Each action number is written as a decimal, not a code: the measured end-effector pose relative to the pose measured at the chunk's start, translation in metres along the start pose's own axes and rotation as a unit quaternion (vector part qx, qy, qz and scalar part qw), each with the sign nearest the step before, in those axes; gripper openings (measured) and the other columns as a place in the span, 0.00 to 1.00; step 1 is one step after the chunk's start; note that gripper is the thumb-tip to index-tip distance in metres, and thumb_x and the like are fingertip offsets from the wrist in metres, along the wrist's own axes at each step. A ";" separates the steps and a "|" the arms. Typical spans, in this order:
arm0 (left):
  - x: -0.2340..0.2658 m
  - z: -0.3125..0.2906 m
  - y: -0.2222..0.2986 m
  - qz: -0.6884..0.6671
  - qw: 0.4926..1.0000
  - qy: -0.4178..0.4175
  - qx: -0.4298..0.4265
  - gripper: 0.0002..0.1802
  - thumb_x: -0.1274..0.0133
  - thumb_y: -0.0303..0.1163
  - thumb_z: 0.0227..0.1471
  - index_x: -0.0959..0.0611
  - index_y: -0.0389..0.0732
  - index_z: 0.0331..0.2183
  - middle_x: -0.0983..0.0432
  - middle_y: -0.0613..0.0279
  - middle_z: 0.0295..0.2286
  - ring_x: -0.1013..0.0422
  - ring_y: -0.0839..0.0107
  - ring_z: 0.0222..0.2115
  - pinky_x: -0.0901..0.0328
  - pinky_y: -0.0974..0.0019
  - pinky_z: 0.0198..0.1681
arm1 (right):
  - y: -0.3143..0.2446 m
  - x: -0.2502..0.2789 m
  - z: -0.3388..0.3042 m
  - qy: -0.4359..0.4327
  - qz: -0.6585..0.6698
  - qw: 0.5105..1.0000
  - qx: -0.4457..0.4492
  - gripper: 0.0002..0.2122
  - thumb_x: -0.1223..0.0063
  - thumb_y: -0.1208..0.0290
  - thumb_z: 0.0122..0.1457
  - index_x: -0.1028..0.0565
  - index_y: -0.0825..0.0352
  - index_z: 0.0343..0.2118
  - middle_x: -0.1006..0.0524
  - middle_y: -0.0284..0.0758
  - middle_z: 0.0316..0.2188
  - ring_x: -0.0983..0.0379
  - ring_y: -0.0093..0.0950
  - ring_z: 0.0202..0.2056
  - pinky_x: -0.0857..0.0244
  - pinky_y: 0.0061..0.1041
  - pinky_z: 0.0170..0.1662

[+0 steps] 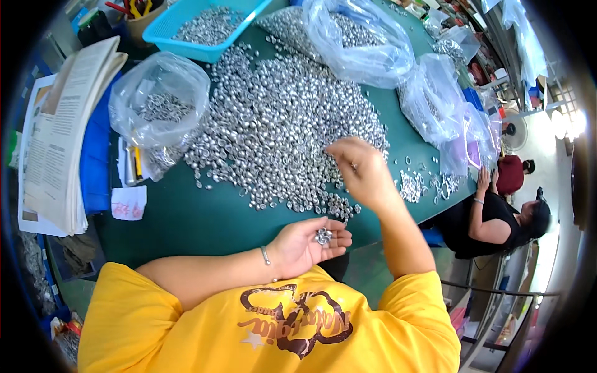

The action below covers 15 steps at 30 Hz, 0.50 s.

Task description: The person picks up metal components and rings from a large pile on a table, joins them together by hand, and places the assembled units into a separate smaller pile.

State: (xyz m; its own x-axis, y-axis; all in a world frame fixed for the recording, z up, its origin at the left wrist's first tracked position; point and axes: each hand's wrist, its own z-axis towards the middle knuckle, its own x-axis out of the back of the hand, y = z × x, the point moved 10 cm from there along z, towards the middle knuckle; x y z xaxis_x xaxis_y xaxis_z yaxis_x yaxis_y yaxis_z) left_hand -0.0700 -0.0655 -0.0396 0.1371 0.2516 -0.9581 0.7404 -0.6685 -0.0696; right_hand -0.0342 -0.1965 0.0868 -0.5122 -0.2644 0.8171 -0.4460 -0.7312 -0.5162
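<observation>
We record the left hand near, palm up, loosely cupping small round silvery metal pieces. The right hand is at the broad silvery metal heap's right; its grip we cannot tell. A turquoise plastic basket and a clear plastic bag hem the far side.

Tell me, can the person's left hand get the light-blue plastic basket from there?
Probably not from there: the left hand, palm up near the body, cups small silver metal pieces, and a wide pile of shiny round metal pieces lies between it and the light-blue plastic basket.
</observation>
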 end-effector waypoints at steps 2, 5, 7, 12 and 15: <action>0.000 -0.001 0.000 0.006 1.000 0.004 0.002 0.15 0.65 0.36 0.56 0.29 0.34 0.35 0.31 0.50 0.37 0.33 0.63 0.39 0.38 0.62 0.46 | -0.004 -0.014 -0.035 0.004 -0.013 1.000 0.020 0.11 0.55 0.87 0.43 0.27 0.71 0.31 0.27 0.43 0.33 0.29 0.39 0.35 0.35 0.28 0.39; 0.001 0.001 -0.003 0.017 1.000 0.006 0.009 0.16 0.66 0.35 0.56 0.28 0.34 0.35 0.31 0.49 0.37 0.33 0.63 0.39 0.38 0.62 0.46 | -0.007 -0.014 -0.058 0.027 0.016 0.999 0.019 0.09 0.51 0.85 0.43 0.26 0.70 0.30 0.26 0.40 0.33 0.30 0.38 0.35 0.36 0.29 0.40; 0.001 -0.001 0.001 0.016 1.000 0.009 -0.003 0.16 0.67 0.35 0.57 0.28 0.34 0.35 0.31 0.49 0.37 0.33 0.63 0.39 0.38 0.62 0.46 | 0.008 0.000 -0.061 0.101 0.008 0.995 -0.021 0.08 0.50 0.84 0.44 0.26 0.70 0.29 0.26 0.39 0.31 0.30 0.38 0.33 0.35 0.29 0.38; -0.003 -0.002 0.002 0.021 1.000 0.002 -0.003 0.16 0.67 0.36 0.57 0.29 0.34 0.35 0.31 0.49 0.37 0.33 0.62 0.39 0.38 0.62 0.46 | 0.038 -0.003 -0.052 0.121 0.000 0.984 -0.129 0.05 0.46 0.80 0.44 0.25 0.68 0.26 0.28 0.38 0.25 0.30 0.36 0.27 0.35 0.29 0.30; -0.005 -0.002 0.002 0.019 1.000 0.000 0.002 0.16 0.68 0.36 0.57 0.29 0.34 0.35 0.31 0.49 0.37 0.34 0.62 0.40 0.38 0.62 0.46 | 0.036 -0.013 -0.048 0.090 -0.056 0.987 -0.122 0.06 0.45 0.77 0.44 0.26 0.67 0.28 0.29 0.39 0.24 0.31 0.39 0.28 0.36 0.31 0.31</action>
State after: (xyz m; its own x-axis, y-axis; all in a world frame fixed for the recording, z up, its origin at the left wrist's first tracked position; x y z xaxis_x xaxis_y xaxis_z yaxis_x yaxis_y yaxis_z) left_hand -0.0684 -0.0667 -0.0349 0.1649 0.2249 -0.9603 0.7320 -0.6804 -0.0337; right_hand -0.0786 -0.1892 0.0453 -0.5621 -0.0596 0.8249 -0.6589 -0.5706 -0.4902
